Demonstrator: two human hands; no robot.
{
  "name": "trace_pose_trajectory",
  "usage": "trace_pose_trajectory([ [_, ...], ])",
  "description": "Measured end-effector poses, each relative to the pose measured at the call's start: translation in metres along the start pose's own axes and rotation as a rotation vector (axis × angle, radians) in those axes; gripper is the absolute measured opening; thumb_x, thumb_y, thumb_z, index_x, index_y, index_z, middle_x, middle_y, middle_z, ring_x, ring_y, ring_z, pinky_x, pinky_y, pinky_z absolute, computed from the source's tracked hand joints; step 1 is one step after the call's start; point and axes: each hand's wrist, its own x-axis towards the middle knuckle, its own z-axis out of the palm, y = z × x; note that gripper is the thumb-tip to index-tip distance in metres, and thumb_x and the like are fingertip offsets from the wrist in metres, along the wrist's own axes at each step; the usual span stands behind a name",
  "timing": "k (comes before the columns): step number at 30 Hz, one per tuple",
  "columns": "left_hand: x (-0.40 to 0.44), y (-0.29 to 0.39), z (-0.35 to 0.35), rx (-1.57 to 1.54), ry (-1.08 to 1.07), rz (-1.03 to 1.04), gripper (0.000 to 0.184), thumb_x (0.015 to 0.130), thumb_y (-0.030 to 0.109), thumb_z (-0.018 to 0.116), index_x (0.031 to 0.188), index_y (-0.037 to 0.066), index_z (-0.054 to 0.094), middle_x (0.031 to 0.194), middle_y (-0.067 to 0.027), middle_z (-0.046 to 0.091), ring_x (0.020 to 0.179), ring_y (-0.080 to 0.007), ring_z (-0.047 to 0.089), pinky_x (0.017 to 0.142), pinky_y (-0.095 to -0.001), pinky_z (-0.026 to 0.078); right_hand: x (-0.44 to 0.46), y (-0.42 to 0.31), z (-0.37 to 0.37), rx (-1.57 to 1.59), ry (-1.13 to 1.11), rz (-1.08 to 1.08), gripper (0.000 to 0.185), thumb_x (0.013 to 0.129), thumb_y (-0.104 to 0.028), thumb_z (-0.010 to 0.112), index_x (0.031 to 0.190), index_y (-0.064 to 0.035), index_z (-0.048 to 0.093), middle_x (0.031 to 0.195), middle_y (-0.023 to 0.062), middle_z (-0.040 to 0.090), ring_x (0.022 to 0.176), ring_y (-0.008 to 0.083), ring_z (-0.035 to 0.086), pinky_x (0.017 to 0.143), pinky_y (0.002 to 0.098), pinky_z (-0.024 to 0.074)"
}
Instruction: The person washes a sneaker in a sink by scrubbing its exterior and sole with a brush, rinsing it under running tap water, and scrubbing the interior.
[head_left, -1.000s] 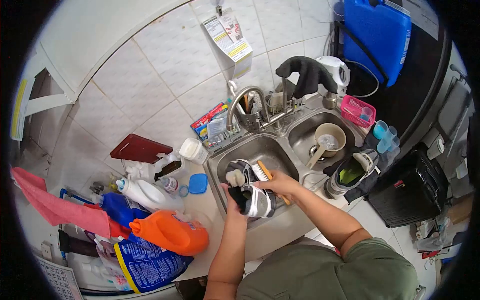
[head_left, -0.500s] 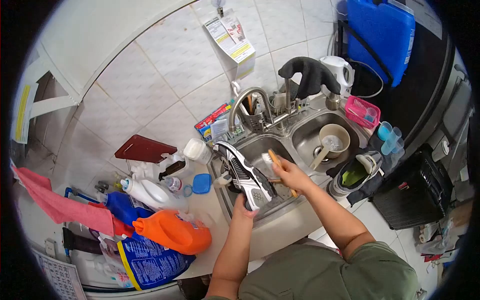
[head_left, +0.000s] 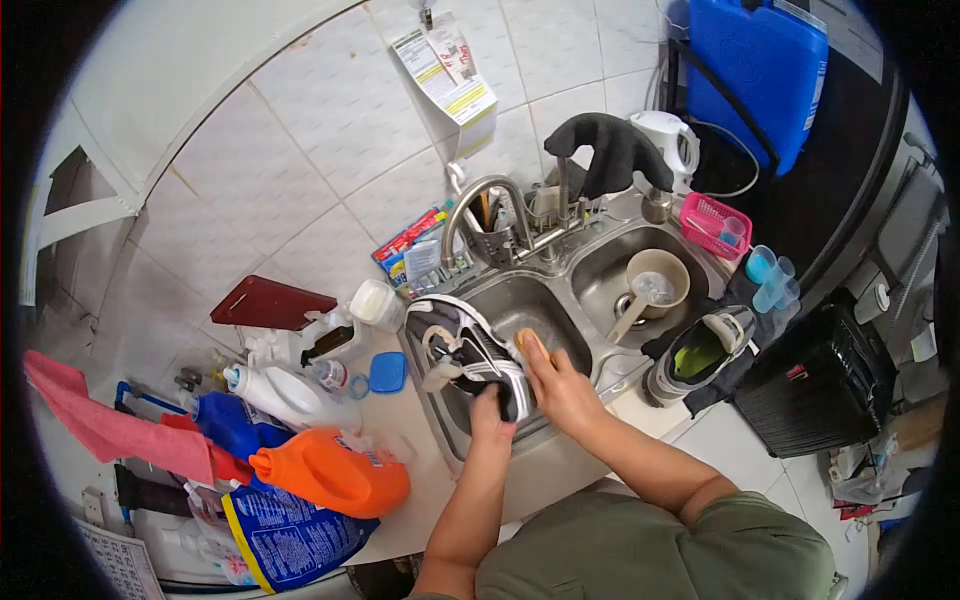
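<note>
From the head view, I see the shoe (head_left: 482, 350) held over a sink basin (head_left: 522, 300), on the person's side of the faucet (head_left: 490, 181). Its long axis slants: heel down at the left hand (head_left: 490, 412), toe reaching away, left of the faucet. That hand grips the heel end, some fingers hidden. The right hand (head_left: 560, 385), fingers curled round the brush (head_left: 533, 343), is just beside the shoe's flank; whether bristles touch, I can't tell.
</note>
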Motion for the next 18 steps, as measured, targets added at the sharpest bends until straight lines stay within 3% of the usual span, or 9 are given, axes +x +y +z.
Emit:
trace_pose_trajectory([
  [4,0.022,0.005,-0.008,-0.265,0.002,-0.098,0.033,0.101,0.016,0.038,0.122,0.001,0.058,0.12,-0.0146,0.064,0.111,-0.0306,0.062,0.097,-0.0439,0.05,-0.014,0.003,0.005,0.033,0.013,-0.052,0.064,0.095,-0.022,0.059,0.152,-0.0189,0.031,0.096,0.0232,0.055,0.059,0.0445,0.06,0.052,0.0518,0.052],
  [5,0.023,0.004,-0.007,-0.358,-0.193,-0.06,0.034,0.1,0.019,0.039,0.122,0.002,0.058,0.12,-0.0143,0.064,0.11,-0.0304,0.062,0.098,-0.0458,0.05,-0.017,0.003,0.003,0.048,0.009,-0.05,0.065,0.095,-0.022,0.059,0.152,-0.0189,0.03,0.097,0.0234,0.055,0.059,0.0444,0.061,0.053,0.0517,0.0522],
  [8,-0.014,0.009,0.029,-0.219,0.06,-0.121,0.032,0.098,0.021,0.044,0.12,0.003,0.059,0.114,-0.0139,0.066,0.107,-0.0278,0.064,0.095,-0.0426,0.053,-0.007,-0.001,0.001,0.016,-0.016,0.052,0.066,0.094,-0.02,0.061,0.153,-0.02,0.032,0.097,0.0222,0.056,0.062,0.0432,0.061,0.054,0.0499,0.0523],
  [10,0.006,0.012,0.014,-0.34,-0.187,-0.022,0.03,0.099,0.023,0.045,0.117,0.004,0.06,0.113,-0.0127,0.066,0.104,-0.0275,0.065,0.092,-0.0446,0.053,-0.006,-0.001,0.001,-0.008,0.006,0.033,0.066,0.092,-0.017,0.063,0.152,-0.0195,0.034,0.094,0.0198,0.056,0.064,0.0424,0.06,0.054,0.0489,0.051],
  [11,0.009,0.022,0.02,-0.384,-0.181,-0.015,0.03,0.098,0.022,0.046,0.117,0.004,0.06,0.112,-0.0124,0.066,0.103,-0.0278,0.065,0.092,-0.0453,0.054,-0.02,-0.004,-0.003,0.068,0.063,-0.063,0.066,0.092,-0.017,0.063,0.151,-0.0194,0.035,0.094,0.019,0.056,0.063,0.0426,0.06,0.053,0.0489,0.0507],
  [16,0.013,-0.001,0.026,-0.416,-0.137,-0.08,0.025,0.096,0.019,0.051,0.115,0.007,0.062,0.109,-0.0107,0.067,0.102,-0.0281,0.065,0.092,-0.0458,0.054,0.003,-0.001,-0.009,-0.047,0.094,0.028,0.066,0.092,-0.02,0.064,0.152,-0.0201,0.035,0.094,0.0171,0.054,0.06,0.039,0.06,0.05,0.047,0.0508],
  [18,0.004,0.015,0.042,-0.333,-0.115,-0.101,0.025,0.097,0.024,0.051,0.114,0.01,0.062,0.11,-0.0084,0.067,0.103,-0.0262,0.064,0.088,-0.0436,0.055,0.003,0.0,-0.014,-0.091,0.064,0.025,0.065,0.092,-0.02,0.064,0.151,-0.0204,0.036,0.093,0.0167,0.053,0.058,0.0379,0.059,0.049,0.0458,0.0507],
])
